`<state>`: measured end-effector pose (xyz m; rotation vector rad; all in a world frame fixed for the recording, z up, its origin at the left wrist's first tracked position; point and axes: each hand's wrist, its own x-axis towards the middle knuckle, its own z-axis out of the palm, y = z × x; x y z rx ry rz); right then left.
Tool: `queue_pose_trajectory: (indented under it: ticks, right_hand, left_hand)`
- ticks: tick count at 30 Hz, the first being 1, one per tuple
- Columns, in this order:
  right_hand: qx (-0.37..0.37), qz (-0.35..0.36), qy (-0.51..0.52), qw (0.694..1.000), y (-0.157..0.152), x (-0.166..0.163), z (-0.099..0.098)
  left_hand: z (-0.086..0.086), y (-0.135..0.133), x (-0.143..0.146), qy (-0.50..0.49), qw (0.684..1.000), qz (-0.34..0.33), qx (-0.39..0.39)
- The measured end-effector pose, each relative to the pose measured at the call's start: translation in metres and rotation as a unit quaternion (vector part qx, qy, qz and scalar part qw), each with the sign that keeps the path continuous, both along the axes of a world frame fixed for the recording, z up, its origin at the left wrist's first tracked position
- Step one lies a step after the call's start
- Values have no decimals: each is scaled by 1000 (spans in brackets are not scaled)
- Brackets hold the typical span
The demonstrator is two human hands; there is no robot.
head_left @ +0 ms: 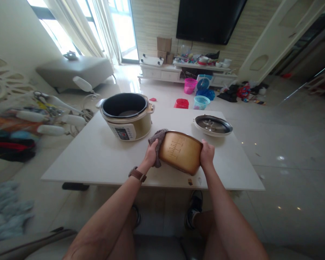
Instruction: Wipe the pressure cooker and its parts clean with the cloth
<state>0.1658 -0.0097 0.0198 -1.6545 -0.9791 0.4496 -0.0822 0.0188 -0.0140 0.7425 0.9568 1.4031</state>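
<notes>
A bronze inner pot (181,151) is tilted on its side over the white table (97,159), its opening facing me. My left hand (151,154) presses a grey-brown cloth (157,139) against the pot's left rim, fingers closed on the cloth. My right hand (207,154) grips the pot's right rim. Behind the pot to the left stands the beige rice cooker body (127,116), open and without its inner pot. Its round lid (212,125) lies flat at the table's far right.
A brown watch is on my left wrist. My knees and shoes show below the table's front edge. Pink, red and blue baskets (200,102) sit on the tiled floor beyond. A rack with clutter (29,119) stands to the left.
</notes>
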Motion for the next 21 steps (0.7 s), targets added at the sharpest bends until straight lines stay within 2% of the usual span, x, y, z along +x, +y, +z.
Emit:
queue_pose_trajectory:
  ticks: [3, 5, 7, 10, 12, 15, 18, 21]
  right_hand:
    - [3, 0, 25, 1000, 1, 5, -5]
    - [2, -1, 34, 999, 2, 7, -8]
    - [1, -1, 39, 999, 3, 8, -11]
    - [-4, -1, 44, 999, 5, 7, -17]
    - [-8, -1, 54, 999, 6, 5, -21]
    - [-10, -7, 86, 996, 8, 4, -29]
    - [-10, -13, 110, 994, 9, 4, -36]
    - [-12, -28, 114, 993, 9, 4, -39]
  left_hand:
    - [-14, 8, 0, -27, 995, -25, -92]
    - [-18, 11, 0, -36, 993, -32, -109]
    - [-17, 11, 1, -31, 996, -20, -83]
    - [-6, 5, 0, 22, 999, 16, 25]
    - [3, -3, -2, 83, 990, 25, 111]
    - [13, -14, -7, 159, 967, -2, 198]
    - [16, -16, -12, 181, 959, -25, 217]
    - [11, -7, -13, 145, 975, -16, 166]
